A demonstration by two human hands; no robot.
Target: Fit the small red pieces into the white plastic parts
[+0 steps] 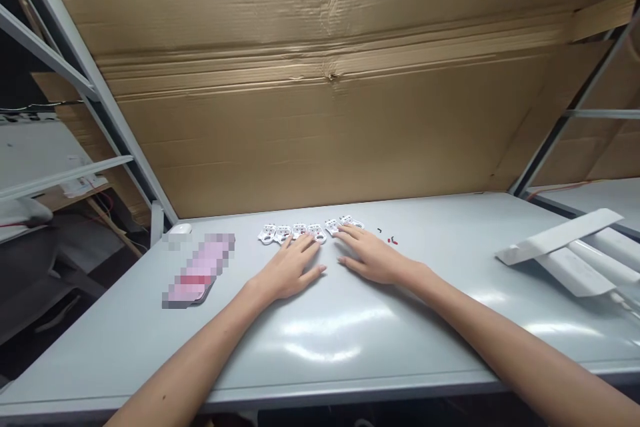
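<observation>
Several small white parts with round openings (269,234) lie in a row across the back of the grey table. My left hand (290,267) rests palm down, fingers spread, its fingertips over the middle parts of that row. To the right, my right hand (373,255) also lies flat with fingers apart, its fingertips touching or just in front of the row's right-end parts (354,222). Neither hand grips anything. Some tiny red pieces (394,241) and a tiny black piece (379,230) lie just right of my right hand. Fingers partly cover some white parts.
A pixelated pink object (203,270) lies on the table (330,360) at left, with a small white rounded object (180,229) behind it. Long white pieces (560,240) are piled at right. Cardboard (320,140) walls the back; metal frame bars (100,100) stand at both sides.
</observation>
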